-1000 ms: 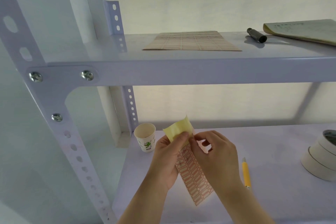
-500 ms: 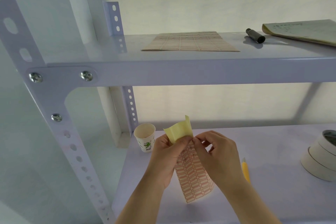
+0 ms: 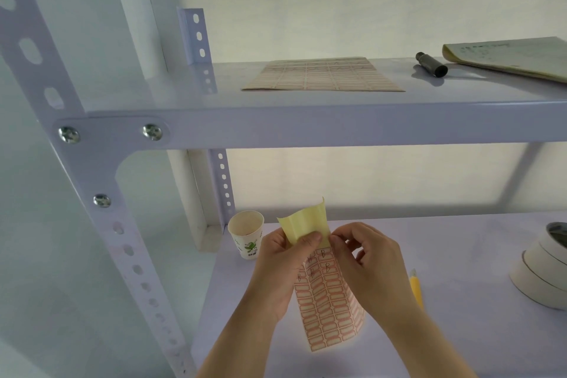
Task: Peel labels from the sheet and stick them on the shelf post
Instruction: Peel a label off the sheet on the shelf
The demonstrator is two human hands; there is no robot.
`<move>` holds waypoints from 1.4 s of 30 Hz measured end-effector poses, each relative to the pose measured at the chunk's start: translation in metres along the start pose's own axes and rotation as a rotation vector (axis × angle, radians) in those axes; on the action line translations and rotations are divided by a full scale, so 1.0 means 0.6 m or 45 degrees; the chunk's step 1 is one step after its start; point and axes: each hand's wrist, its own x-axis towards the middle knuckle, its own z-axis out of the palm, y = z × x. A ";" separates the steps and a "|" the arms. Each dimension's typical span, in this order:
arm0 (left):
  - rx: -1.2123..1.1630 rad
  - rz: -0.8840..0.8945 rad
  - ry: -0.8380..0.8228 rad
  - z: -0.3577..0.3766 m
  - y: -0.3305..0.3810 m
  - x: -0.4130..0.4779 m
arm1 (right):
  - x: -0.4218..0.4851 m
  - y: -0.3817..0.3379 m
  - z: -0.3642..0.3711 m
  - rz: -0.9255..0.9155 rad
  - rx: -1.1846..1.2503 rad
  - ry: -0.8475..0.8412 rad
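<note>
Pinching the label sheet, the left hand steadies it while right hand fingertips should lift one label's corner slowly, beside the left thumb.

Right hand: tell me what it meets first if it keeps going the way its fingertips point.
The right hand points left; it would likely meet the left hand pinching the label sheet.

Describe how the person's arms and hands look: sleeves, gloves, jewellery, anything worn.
Both forearms are bare as far as the picture shows, with no sleeves in view. The left hand and the right hand wear no gloves, and no rings, watch or bracelet show. The nails on the fingers look short and unpainted.
</note>
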 end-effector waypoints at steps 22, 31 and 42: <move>0.045 -0.249 0.136 0.009 -0.017 0.025 | -0.004 0.012 -0.024 0.283 0.089 0.025; 0.117 -0.436 0.223 0.008 -0.057 0.070 | -0.010 0.032 -0.027 0.382 0.052 0.043; 1.149 -0.207 0.324 0.019 -0.063 0.079 | -0.012 0.042 -0.035 0.392 -0.010 0.024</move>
